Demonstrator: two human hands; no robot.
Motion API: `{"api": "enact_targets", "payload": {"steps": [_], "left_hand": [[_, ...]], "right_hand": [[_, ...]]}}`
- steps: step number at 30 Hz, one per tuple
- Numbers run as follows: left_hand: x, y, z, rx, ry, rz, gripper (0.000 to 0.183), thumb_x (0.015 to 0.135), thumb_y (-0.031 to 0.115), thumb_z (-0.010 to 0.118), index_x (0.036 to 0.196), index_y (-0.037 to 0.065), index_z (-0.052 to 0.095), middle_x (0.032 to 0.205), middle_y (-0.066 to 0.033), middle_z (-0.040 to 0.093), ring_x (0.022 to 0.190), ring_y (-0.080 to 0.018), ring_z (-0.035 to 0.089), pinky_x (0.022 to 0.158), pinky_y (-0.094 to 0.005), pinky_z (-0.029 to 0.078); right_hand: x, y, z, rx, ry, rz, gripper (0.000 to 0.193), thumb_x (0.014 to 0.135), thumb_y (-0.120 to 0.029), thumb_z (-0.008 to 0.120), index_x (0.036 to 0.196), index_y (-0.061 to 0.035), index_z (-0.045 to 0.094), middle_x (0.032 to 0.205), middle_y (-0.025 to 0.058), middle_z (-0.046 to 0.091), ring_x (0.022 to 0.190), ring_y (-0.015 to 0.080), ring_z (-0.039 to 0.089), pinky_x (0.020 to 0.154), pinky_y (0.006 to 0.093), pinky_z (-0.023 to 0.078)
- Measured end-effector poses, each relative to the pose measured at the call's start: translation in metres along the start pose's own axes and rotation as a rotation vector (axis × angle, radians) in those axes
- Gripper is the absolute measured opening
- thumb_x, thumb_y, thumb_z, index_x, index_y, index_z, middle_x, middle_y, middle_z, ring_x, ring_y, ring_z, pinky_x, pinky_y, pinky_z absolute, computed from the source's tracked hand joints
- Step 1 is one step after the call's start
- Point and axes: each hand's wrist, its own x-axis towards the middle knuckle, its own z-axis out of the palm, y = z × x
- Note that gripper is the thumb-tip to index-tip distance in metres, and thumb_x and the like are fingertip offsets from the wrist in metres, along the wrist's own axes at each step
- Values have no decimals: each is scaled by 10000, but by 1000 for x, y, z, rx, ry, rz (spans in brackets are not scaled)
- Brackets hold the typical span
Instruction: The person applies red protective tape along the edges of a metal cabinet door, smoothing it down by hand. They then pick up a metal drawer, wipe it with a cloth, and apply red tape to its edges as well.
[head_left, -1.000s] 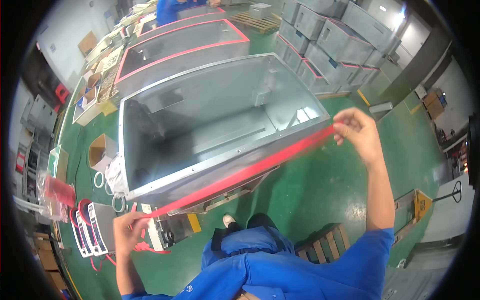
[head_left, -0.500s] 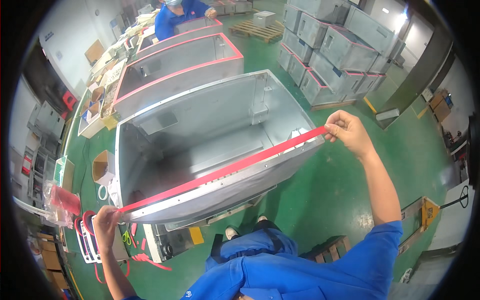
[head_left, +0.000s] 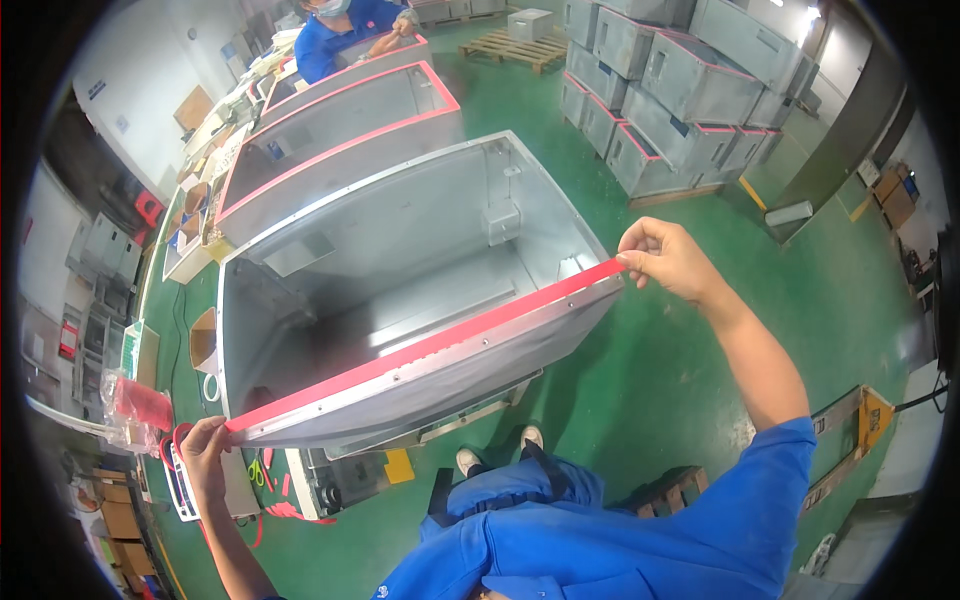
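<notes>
A long strip of red tape [head_left: 430, 343] stretches taut between my hands along the near rim of an open grey metal box [head_left: 470, 385]. My left hand [head_left: 207, 445] pinches the strip's left end by the box's near left corner. At the near right corner, my right hand [head_left: 665, 257] grips the other end between thumb and fingers. The strip lies over or just above the inner side of the rim; whether it is stuck down I cannot tell. Small holes dot the bare metal flange in front of it.
Beyond stand more boxes with red-edged rims [head_left: 340, 140], where a co-worker in blue [head_left: 345, 40] leans in. Stacked metal boxes [head_left: 690, 90] are at far right. Green-handled scissors [head_left: 257, 470] and red scraps [head_left: 290, 508] lie at lower left. A yellow pallet jack [head_left: 873, 425] stands right.
Both hands have lowered the strip closer against the near rim. My right hand has shifted slightly left in the picture, and the whole view has moved a little.
</notes>
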Motion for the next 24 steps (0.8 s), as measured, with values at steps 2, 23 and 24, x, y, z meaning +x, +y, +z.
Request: {"api": "enact_targets", "payload": {"steps": [2, 23, 24], "left_hand": [[-5, 5, 5, 23, 49, -30, 118, 784, 41, 623, 881, -19, 596, 719, -24, 582, 629, -81, 516, 554, -207, 398], [1, -12, -18, -69, 54, -277, 119, 831, 157, 611, 812, 61, 543, 663, 5, 539, 527, -51, 488, 424, -166, 363], [2, -11, -17, -66, 45, -276, 120, 832, 157, 610, 810, 60, 542, 662, 5, 537, 527, -50, 488, 422, -164, 361]], "right_hand": [[-1, 4, -1, 2, -29, 19, 119, 806, -109, 604, 832, -3, 559, 728, 58, 586, 630, 108, 557, 538, 239, 466], [17, 7, -11, -279, -270, 77, 146, 759, -130, 615, 796, 10, 597, 697, 65, 590, 622, 122, 545, 562, 261, 436], [16, 6, -11, -275, -269, 77, 141, 751, -118, 612, 786, 18, 604, 694, 78, 594, 618, 133, 550, 570, 274, 440]]}}
